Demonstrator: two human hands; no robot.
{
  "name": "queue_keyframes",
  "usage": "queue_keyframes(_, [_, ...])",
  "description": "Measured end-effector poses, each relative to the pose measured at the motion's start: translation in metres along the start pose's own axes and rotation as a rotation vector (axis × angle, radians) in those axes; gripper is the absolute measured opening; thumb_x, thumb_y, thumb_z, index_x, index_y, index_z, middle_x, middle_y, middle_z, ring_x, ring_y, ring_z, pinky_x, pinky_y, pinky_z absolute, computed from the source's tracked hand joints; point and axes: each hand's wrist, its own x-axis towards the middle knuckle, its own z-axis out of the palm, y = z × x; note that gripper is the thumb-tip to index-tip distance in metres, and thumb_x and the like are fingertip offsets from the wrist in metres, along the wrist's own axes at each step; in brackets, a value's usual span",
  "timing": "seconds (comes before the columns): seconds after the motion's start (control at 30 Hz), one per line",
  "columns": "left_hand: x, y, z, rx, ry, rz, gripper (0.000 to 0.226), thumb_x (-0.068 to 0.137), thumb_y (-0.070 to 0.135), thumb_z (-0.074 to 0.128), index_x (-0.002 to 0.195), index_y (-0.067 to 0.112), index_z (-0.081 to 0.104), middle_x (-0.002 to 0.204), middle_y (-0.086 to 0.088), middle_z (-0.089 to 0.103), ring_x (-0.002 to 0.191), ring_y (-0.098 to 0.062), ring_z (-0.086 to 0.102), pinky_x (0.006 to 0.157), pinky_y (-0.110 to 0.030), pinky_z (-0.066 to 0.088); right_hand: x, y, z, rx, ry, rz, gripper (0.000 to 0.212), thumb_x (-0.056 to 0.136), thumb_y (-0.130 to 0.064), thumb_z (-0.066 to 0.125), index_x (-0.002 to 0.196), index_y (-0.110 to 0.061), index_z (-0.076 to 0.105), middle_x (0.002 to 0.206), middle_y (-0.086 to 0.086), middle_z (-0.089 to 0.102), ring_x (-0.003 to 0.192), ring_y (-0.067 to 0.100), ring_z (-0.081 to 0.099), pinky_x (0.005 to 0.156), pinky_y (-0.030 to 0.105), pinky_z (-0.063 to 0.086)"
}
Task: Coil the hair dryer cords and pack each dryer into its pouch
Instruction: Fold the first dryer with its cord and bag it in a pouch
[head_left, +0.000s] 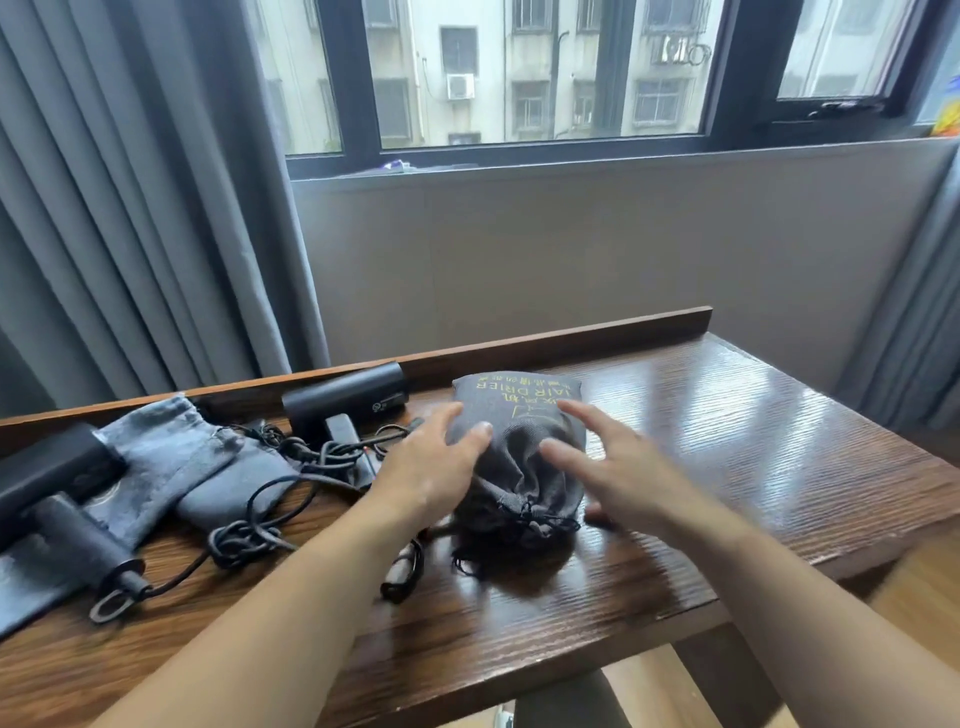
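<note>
Grey filled pouch (514, 441) — one; two black dryers (345, 402); two empty pouches (171, 447)

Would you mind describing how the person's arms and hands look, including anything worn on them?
Both forearms are bare right up to the bottom edge of the picture, with no sleeves in view. The left hand and the right hand wear no gloves, and no rings, watch or bracelets can be seen. The nails look short and unpainted. The right hand is slightly blurred, so fine detail there is uncertain.

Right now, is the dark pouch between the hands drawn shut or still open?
Shut. The pouch bulges as if full, and its neck is gathered tight at the near end, drawstring bunched there. Both hands hover open beside it.
</note>
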Motion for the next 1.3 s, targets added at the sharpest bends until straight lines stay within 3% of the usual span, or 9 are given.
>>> queue_keyframes(0.13, [0.006,0.023,0.024,0.181,-0.104,0.061,0.058,0.099,0.05,0.05,0.155,0.037,0.037,0.156,-0.003,0.048,0.142,-0.025,0.044,0.112,-0.031,0.034,-0.003,0.001,-0.005,0.046,-0.021,-0.009,0.068,0.076,-0.062,0.075,0.139,-0.045,0.053,0.131,-0.022,0.055,0.121,0.001,0.054,0.102,0.029,0.047])
queue_keyframes(0.3, [0.017,0.051,0.074,0.077,-0.188,0.16,0.058,0.101,0.047,0.047,0.157,0.037,0.033,0.158,-0.002,0.045,0.143,-0.023,0.043,0.116,-0.033,0.034,-0.01,0.029,-0.042,-0.098,0.061,0.016,0.077,0.069,-0.067,0.074,0.138,-0.046,0.051,0.136,-0.019,0.055,0.123,0.0,0.05,0.097,0.02,0.037])
queue_keyframes(0.43, [0.035,0.083,0.124,-0.096,-0.264,0.166,0.068,0.096,0.049,0.056,0.158,0.035,0.031,0.158,0.0,0.045,0.142,-0.02,0.044,0.118,-0.036,0.035,-0.004,0.061,-0.092,-0.152,0.16,0.13,0.07,0.079,-0.04,0.081,0.142,-0.044,0.051,0.139,-0.015,0.054,0.126,0.005,0.05,0.1,0.022,0.038])
queue_keyframes(0.57, [0.057,0.124,0.17,-0.163,-0.274,0.164,0.072,0.096,0.046,0.059,0.159,0.029,0.03,0.158,-0.004,0.043,0.143,-0.023,0.042,0.118,-0.033,0.034,0.022,0.101,-0.132,-0.14,0.215,0.184,0.075,0.067,-0.036,0.07,0.14,-0.038,0.056,0.142,-0.011,0.056,0.131,0.007,0.049,0.113,0.029,0.038])
queue_keyframes(0.77, [0.099,0.161,0.213,-0.245,-0.327,0.163,0.073,0.097,0.037,0.06,0.161,0.023,0.026,0.161,-0.004,0.038,0.146,-0.023,0.038,0.121,-0.033,0.031,0.068,0.155,-0.167,-0.247,0.306,0.22,0.061,0.077,-0.017,0.061,0.135,-0.034,0.06,0.134,-0.001,0.057,0.126,0.019,0.052,0.111,0.036,0.04])
queue_keyframes(0.97, [0.12,0.141,0.209,-0.372,-0.446,0.124,0.087,0.071,0.04,0.07,0.152,0.035,0.039,0.143,-0.004,0.055,0.124,-0.023,0.059,0.106,-0.045,0.052,0.072,0.168,-0.172,-0.365,0.35,0.253,0.059,0.086,-0.011,0.063,0.143,-0.022,0.054,0.142,0.006,0.053,0.14,0.023,0.042,0.117,0.033,0.032])
queue_keyframes(1.03, [0.103,0.134,0.187,-0.28,-0.446,0.188,0.068,0.082,0.033,0.071,0.146,0.03,0.049,0.133,-0.005,0.059,0.112,-0.024,0.064,0.1,-0.045,0.056,0.062,0.152,-0.166,-0.452,0.503,0.181,0.057,0.083,-0.011,0.066,0.14,-0.018,0.057,0.146,0.012,0.051,0.14,0.029,0.042,0.118,0.038,0.032])
queue_keyframes(1.13, [0.079,0.105,0.143,0.201,-0.329,0.415,0.043,0.094,0.034,0.065,0.136,0.023,0.06,0.133,-0.005,0.061,0.117,-0.026,0.061,0.104,-0.036,0.049,0.042,0.103,-0.127,-0.485,0.615,-0.106,0.039,0.079,-0.008,0.074,0.118,-0.017,0.07,0.129,0.007,0.062,0.122,0.029,0.056,0.105,0.042,0.043])
queue_keyframes(1.3, [0.039,0.027,0.051,0.678,-0.175,0.513,0.029,0.098,0.04,0.057,0.121,0.025,0.066,0.121,-0.002,0.063,0.117,-0.024,0.056,0.1,-0.04,0.048,0.031,0.043,-0.017,-0.476,0.132,-0.243,0.013,0.083,-0.03,0.072,0.096,-0.032,0.072,0.106,-0.016,0.061,0.102,0.013,0.063,0.091,0.032,0.05])
